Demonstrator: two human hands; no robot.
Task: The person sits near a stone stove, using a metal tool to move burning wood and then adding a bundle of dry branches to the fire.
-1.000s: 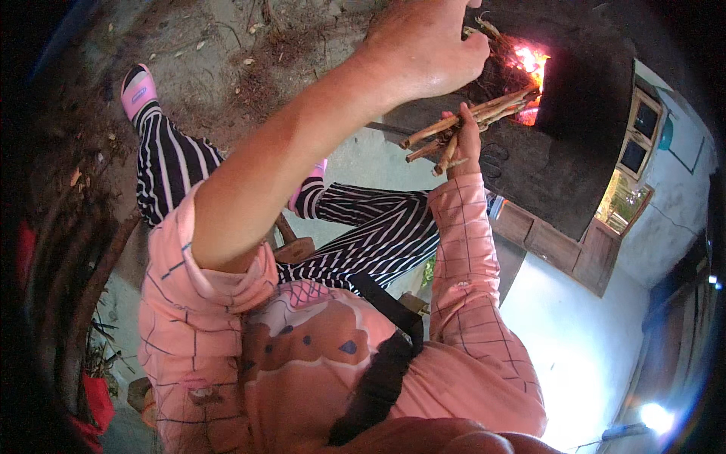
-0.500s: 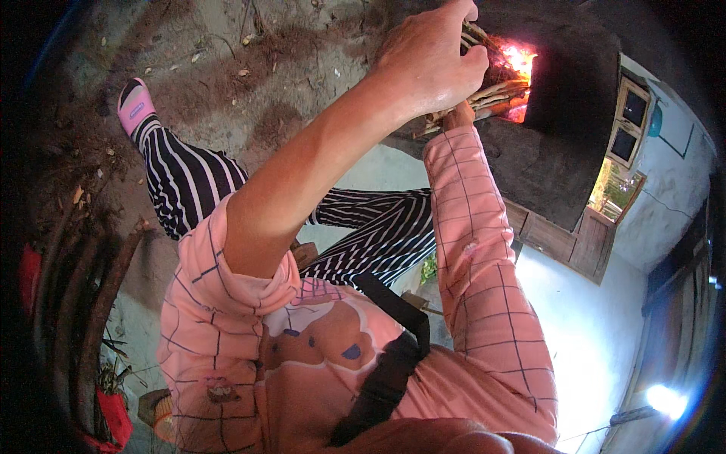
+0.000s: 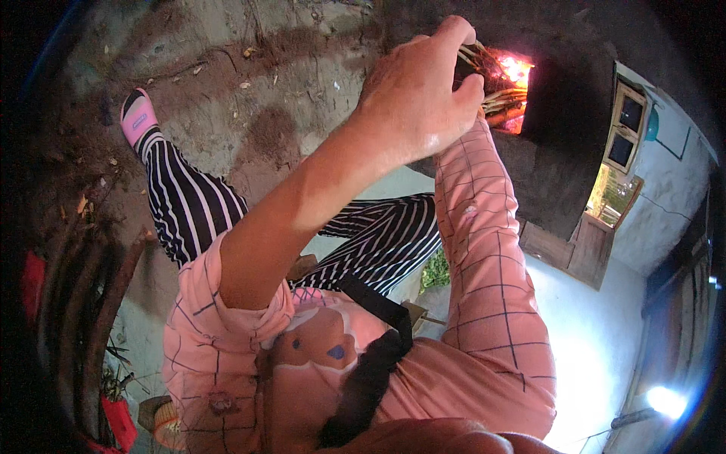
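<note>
My left hand point(image 3: 418, 97), on a bare forearm, is in front of the glowing mouth of a dark stove point(image 3: 517, 72). Its thumb and fingers curve around a bundle of thin sticks point(image 3: 475, 57), whose far ends run into the fire. More sticks point(image 3: 505, 100) lie lower in the opening, with flames and red embers around them. My right arm, in a pink checked sleeve point(image 3: 484, 219), reaches up to the same spot. Almost all of my right hand point(image 3: 480, 113) is hidden behind the left, so its fingers do not show.
Thick dark logs point(image 3: 98, 310) lie at the left, near a red object point(image 3: 119, 424). My striped legs stretch across the dirt floor point(image 3: 265, 113), one foot in a pink slipper point(image 3: 138, 117). A wooden cabinet point(image 3: 586, 250) and a bright lamp point(image 3: 666, 402) are at the right.
My right arm has reached further up toward the stove, and its hand has slipped almost wholly behind the left. The left hand sits slightly lower in view, still at the sticks.
</note>
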